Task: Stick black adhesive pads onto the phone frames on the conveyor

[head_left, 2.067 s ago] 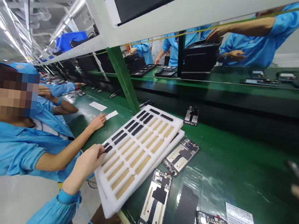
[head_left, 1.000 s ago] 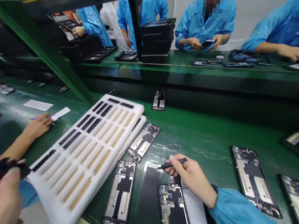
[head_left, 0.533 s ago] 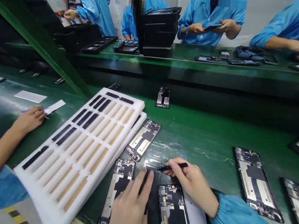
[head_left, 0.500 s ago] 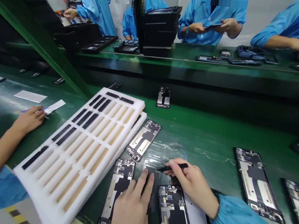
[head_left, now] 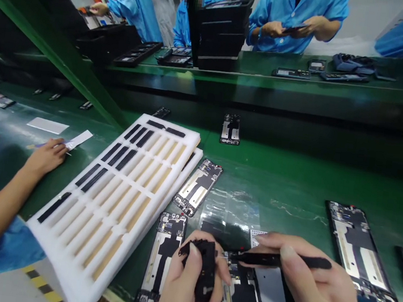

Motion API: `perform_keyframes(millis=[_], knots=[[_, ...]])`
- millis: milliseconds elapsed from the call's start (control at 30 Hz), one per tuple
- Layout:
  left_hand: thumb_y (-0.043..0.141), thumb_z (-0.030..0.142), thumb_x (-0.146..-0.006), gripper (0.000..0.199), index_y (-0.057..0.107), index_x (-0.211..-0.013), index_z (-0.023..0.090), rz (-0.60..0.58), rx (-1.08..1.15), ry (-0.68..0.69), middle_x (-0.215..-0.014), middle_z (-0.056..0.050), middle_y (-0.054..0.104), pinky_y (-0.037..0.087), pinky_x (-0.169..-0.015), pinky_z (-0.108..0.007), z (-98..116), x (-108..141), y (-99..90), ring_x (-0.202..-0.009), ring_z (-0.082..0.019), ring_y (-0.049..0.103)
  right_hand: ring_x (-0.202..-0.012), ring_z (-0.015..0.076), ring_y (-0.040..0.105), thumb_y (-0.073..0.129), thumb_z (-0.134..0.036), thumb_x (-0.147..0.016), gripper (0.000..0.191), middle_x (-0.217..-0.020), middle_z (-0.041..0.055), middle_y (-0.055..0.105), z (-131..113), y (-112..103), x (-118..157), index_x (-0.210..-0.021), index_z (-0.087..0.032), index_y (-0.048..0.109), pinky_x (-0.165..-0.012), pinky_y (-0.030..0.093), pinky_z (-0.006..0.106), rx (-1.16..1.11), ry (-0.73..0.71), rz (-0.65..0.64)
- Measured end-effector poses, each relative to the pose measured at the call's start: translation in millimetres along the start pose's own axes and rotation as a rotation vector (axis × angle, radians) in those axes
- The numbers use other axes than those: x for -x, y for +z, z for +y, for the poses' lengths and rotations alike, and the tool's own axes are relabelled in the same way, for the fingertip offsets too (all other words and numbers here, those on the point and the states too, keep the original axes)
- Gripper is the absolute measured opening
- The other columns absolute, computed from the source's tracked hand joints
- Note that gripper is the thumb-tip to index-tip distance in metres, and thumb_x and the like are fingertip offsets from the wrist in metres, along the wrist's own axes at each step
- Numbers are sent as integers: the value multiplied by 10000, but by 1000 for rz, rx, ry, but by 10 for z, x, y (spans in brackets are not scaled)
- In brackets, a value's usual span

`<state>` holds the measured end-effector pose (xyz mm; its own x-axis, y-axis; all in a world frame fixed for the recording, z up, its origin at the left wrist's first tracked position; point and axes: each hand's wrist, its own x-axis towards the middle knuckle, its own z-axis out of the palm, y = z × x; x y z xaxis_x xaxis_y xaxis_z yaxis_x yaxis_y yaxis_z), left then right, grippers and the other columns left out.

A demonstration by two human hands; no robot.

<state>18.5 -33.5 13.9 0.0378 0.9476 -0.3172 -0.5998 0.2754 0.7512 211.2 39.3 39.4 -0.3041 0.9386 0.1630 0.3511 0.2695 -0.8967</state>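
Now we hold a small black part (head_left: 205, 273) to the right of the white tray (head_left: 60, 270), near its front end. Our left hand (head_left: 189, 275) is curled around it, thumb on top, so that hand is nearer the tray. The part's long side runs away from us, on the tray side of our right hand (head_left: 314, 280). That hand pinches a thin black tool (head_left: 265, 259), lying crosswise, its tip toward the tray. Under our hands is an open phone (head_left: 245, 296); another phone (head_left: 162, 258) lies just right of the tray on the bench (head_left: 274, 178). We can't tell if the tip touches the part. Our fingers hide its underside, and the picture's bottom edge cuts off the open phone.
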Motion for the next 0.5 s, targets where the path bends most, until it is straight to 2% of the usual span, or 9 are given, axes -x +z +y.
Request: perform_keyframes(millis=[133,233,333,500], knots=[[355,495,-1032,356,558,-987,206,-25,146,-12,-802,-14,693,302,-335,-111,4,-19,103,-379,-26,490,-893,186,774,477,-434,-1025,440,-1008,37,798,-12,37,55,-800,-343,844,-770,628,192,4,-11,-63],[383,487,-1029,344,564,-994,196,-9,137,-21,-806,-23,700,304,-341,-114,5,-17,107,-393,-30,500,-895,170,771,485,-420,-1026,419,-1015,42,793,3,62,44,-828,-345,846,-788,614,172,25,-29,-70],[413,500,-1018,349,569,-994,188,16,108,-28,-805,-33,704,289,-342,-118,8,-9,112,-382,-22,477,-876,163,769,505,-407,-1020,423,-991,46,792,0,65,42,-779,-336,846,-789,607,164,30,-38,-37],[419,536,-1004,378,579,-983,195,65,70,-72,-793,-30,703,288,-335,-112,17,2,136,-390,-29,487,-839,153,772,514,-414,-1012,424,-947,39,798,-16,72,51,-766,-298,838,-754,602,139,11,-4,-21]])
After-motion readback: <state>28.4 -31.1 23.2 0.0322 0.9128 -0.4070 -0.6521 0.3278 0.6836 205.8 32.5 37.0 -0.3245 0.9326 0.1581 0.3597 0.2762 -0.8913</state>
